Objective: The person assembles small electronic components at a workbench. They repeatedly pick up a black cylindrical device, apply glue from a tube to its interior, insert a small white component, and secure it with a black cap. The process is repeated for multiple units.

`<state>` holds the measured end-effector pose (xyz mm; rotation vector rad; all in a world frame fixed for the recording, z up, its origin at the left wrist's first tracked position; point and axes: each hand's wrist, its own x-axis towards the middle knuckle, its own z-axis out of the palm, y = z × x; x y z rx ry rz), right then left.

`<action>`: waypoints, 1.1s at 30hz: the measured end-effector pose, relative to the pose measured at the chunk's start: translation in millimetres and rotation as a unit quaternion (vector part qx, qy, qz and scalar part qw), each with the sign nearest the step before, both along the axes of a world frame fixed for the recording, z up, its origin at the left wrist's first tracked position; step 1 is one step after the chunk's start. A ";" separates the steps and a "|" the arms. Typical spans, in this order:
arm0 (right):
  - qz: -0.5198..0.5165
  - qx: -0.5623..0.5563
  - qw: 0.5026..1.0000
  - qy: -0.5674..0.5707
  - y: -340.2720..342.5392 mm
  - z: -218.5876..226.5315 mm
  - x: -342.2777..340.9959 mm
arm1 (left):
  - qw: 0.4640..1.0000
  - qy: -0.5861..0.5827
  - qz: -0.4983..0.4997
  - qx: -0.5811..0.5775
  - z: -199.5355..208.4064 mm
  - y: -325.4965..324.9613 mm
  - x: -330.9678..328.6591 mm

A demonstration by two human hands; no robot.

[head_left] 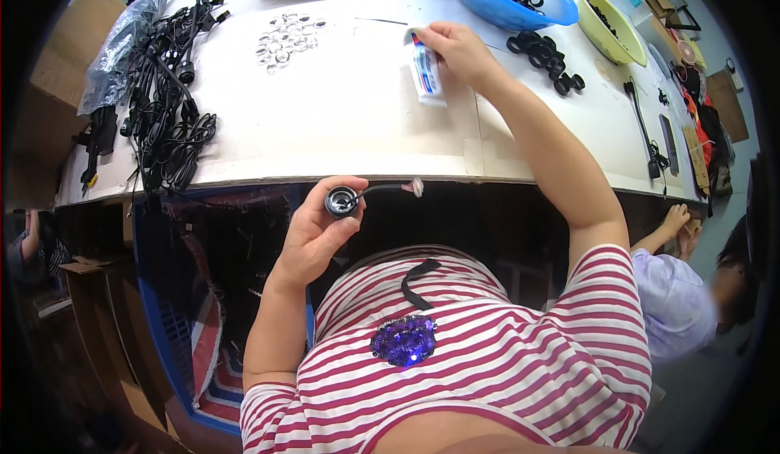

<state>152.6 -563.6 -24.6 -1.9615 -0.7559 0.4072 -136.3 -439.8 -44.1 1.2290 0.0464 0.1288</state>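
Observation:
My left hand (307,241) is closed around a small round black housing (341,203), just in front of the table's near edge. The housing's hollow face is turned up, and its inside looks dark with a pale ring. A short black cable (378,188) runs out to the right and ends in a pinkish-white tip (418,188). Over the table, my right hand (465,54) grips a white squeeze tube (426,72) with blue and red print near its upper end. The tube's wide end points toward me. Some right fingers are hidden behind the tube.
Clear round lens-like pieces (288,40) lie on the white table (341,133). Tangled black cables (175,125) and a plastic bag (122,52) fill the left side. Black rings (546,58) lie near a blue bowl (520,20) and a yellow-green bowl (632,54). Another person (674,296) sits at right.

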 end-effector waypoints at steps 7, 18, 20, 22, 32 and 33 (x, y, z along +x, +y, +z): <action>0.054 -0.122 0.956 -0.260 2.1 59.0 -72.9 | 0.994 -0.007 0.106 0.001 8.0 12.9 -0.9; 0.374 -0.030 0.846 0.380 16.0 -108.4 -201.0 | 0.976 -0.107 0.159 -0.108 11.3 19.2 -1.4; 0.400 -0.054 0.844 0.352 18.8 -122.4 -202.5 | 0.974 -0.122 0.161 -0.107 14.7 19.6 -1.7; 0.370 -0.064 0.836 0.400 20.3 -136.7 -201.8 | 0.975 -0.122 0.161 -0.091 14.6 22.6 -4.6; 0.338 -0.063 0.910 0.233 23.8 -159.5 -200.7 | 0.990 -0.094 0.108 0.011 18.1 16.7 -7.6; 0.334 -0.055 0.916 0.214 22.5 -162.4 -201.3 | 0.991 -0.088 0.102 0.017 18.7 14.9 -9.1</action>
